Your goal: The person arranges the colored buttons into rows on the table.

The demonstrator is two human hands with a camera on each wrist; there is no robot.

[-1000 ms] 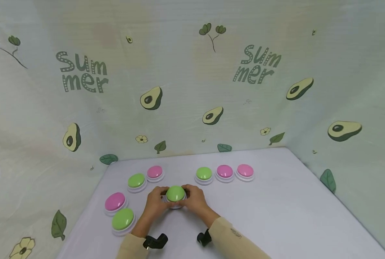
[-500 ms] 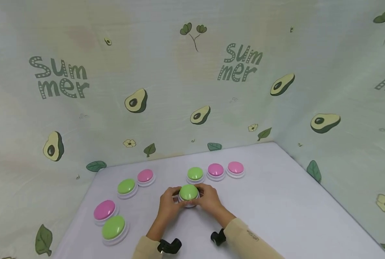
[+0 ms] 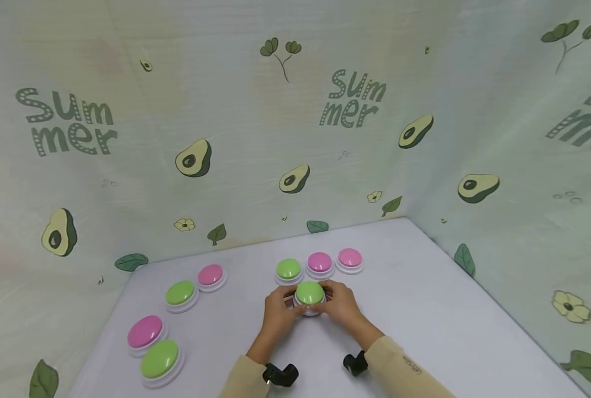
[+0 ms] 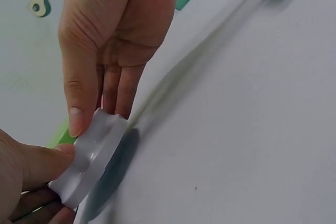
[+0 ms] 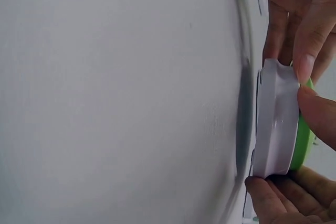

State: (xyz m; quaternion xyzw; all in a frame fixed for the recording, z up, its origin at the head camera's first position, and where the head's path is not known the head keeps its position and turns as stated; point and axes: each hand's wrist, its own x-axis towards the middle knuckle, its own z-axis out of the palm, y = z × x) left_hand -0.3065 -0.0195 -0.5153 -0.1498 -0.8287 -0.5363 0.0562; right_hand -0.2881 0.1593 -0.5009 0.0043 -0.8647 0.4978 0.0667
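Observation:
In the head view, a green push button (image 3: 309,293) with a round white base is held between both hands. My left hand (image 3: 278,313) grips its left side and my right hand (image 3: 343,305) its right side, with thumbs at the near edge. Fingers on the far side are partly hidden. The right wrist view shows the white base (image 5: 275,124) just off the table, a dark shadow beside it. Behind the hands stands a row: a green button (image 3: 288,269), a magenta button (image 3: 320,263) and a pink button (image 3: 349,258).
Along the left of the white table (image 3: 425,309) stand a pink button (image 3: 210,275), a green button (image 3: 180,293), a magenta button (image 3: 145,331) and a larger-looking green button (image 3: 159,359). A printed curtain (image 3: 246,110) hangs behind the table.
Both hands have carried the green button to the right, from left of the back row to in front of it. The head view has turned right. The other buttons stay in place.

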